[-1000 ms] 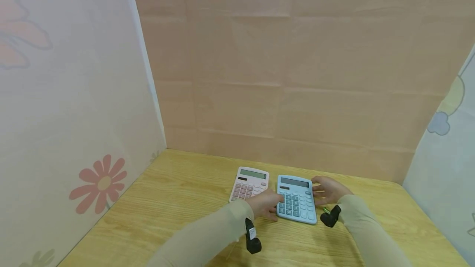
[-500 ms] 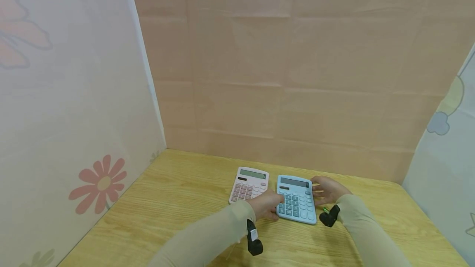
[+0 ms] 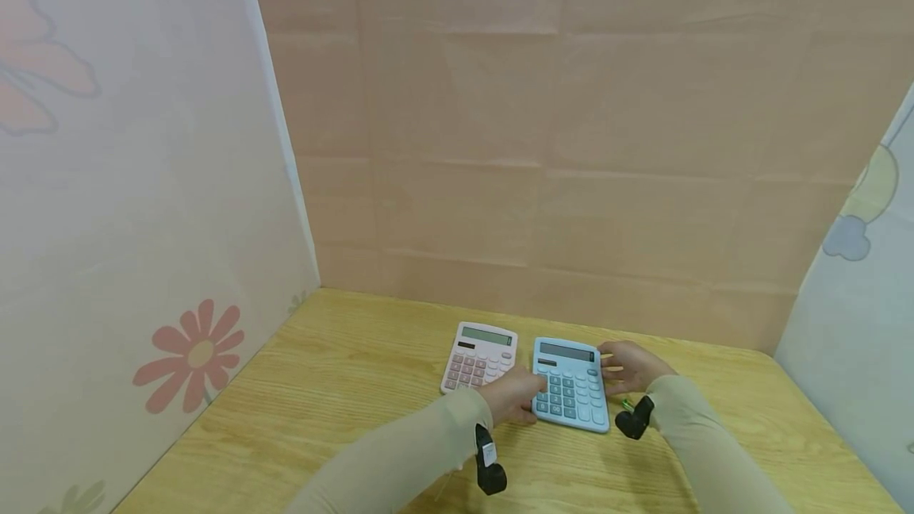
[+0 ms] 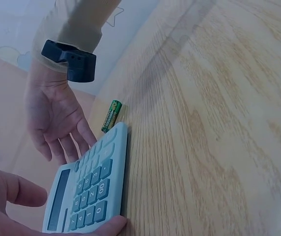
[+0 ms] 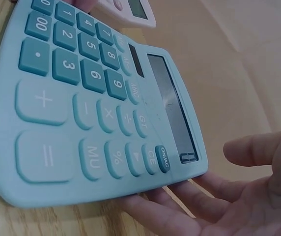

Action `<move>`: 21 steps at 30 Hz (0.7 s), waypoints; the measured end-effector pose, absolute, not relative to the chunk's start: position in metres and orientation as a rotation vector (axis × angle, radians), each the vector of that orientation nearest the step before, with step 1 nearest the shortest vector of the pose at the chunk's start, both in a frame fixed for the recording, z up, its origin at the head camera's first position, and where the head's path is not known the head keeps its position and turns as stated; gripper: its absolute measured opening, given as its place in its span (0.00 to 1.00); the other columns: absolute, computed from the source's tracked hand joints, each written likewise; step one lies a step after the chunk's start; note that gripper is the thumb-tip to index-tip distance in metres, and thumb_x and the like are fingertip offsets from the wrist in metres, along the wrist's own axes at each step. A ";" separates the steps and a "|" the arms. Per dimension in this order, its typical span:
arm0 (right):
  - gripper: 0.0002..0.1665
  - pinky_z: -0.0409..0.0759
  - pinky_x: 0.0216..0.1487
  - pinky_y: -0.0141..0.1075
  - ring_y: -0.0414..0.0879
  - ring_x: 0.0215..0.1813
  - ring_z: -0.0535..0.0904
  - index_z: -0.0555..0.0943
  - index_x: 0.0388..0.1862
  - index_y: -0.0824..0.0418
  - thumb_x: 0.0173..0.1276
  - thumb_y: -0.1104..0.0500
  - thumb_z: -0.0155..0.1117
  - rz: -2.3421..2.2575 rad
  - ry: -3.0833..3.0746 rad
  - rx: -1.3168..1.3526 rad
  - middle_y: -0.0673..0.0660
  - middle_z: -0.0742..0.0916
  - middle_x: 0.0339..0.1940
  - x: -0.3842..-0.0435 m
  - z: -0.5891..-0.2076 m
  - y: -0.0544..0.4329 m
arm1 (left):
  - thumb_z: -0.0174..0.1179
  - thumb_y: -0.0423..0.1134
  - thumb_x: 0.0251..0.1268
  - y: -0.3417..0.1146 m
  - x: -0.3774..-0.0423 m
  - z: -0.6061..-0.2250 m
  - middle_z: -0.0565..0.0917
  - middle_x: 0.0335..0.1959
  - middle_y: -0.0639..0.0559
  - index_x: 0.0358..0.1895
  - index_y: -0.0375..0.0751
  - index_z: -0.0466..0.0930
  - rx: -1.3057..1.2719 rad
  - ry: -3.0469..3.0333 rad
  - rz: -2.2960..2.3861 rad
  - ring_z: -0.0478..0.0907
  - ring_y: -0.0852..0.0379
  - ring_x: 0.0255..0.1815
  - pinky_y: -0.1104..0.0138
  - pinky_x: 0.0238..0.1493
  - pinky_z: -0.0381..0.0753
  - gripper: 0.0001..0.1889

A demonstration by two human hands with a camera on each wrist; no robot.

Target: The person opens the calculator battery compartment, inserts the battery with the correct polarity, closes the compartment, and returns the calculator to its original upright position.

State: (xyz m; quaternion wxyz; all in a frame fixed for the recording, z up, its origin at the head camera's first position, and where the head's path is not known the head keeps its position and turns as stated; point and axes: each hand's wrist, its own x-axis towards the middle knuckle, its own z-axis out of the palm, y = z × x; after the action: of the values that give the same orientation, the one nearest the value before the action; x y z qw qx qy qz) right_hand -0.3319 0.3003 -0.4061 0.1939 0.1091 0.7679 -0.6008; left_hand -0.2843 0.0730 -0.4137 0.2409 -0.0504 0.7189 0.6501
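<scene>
A light blue calculator (image 3: pixel 569 411) lies face up between the two hands, its display reading 0. My left hand (image 3: pixel 510 395) is at its left edge: the thumb reaches over the keys in the head view, and one fingertip (image 4: pixel 112 226) touches the lower corner in the left wrist view. On the other side, my right hand (image 3: pixel 630 366) has its fingers (image 5: pixel 155 214) loosely extended along the right edge, partly hidden beneath it, with the thumb (image 5: pixel 251 149) held apart. A pink calculator (image 3: pixel 489 346) lies just left of the blue one, partly covered by my left hand.
A green battery (image 4: pixel 112 116) lies on the wooden table (image 3: pixel 343 371) close to the blue calculator's right side, near my right wrist. A brown papered wall (image 3: pixel 543 141) closes off the back. Side walls with printed flowers (image 3: pixel 200 354) stand left and right.
</scene>
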 end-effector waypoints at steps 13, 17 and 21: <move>0.34 0.84 0.51 0.46 0.57 0.55 0.75 0.46 0.73 0.75 0.78 0.56 0.40 -1.688 2.100 0.251 0.79 0.56 0.70 -0.331 -0.400 0.307 | 0.53 0.32 0.68 0.067 -0.289 -0.414 0.75 0.37 0.42 0.57 0.27 0.67 -0.140 2.017 1.756 0.76 0.50 0.36 0.57 0.44 0.86 0.18; 0.30 0.84 0.50 0.47 0.55 0.52 0.78 0.53 0.70 0.77 0.78 0.58 0.39 -1.710 2.124 0.232 0.76 0.64 0.65 -0.329 -0.397 0.306 | 0.53 0.32 0.68 0.065 -0.291 -0.412 0.75 0.36 0.43 0.56 0.28 0.68 -0.136 2.037 1.757 0.76 0.51 0.34 0.59 0.42 0.86 0.17; 0.25 0.85 0.48 0.47 0.52 0.47 0.80 0.60 0.65 0.77 0.78 0.59 0.41 -1.717 2.154 0.222 0.70 0.71 0.55 -0.327 -0.395 0.306 | 0.53 0.31 0.68 0.064 -0.292 -0.409 0.75 0.35 0.44 0.57 0.28 0.67 -0.138 2.078 1.747 0.77 0.53 0.32 0.60 0.41 0.86 0.17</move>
State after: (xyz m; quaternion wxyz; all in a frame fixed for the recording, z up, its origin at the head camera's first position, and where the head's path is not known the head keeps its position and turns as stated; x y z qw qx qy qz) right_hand -0.3275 0.3057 -0.3945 0.1878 0.0788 0.7657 -0.6101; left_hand -0.2922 0.0644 -0.4095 0.2099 -0.0496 0.7473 0.6285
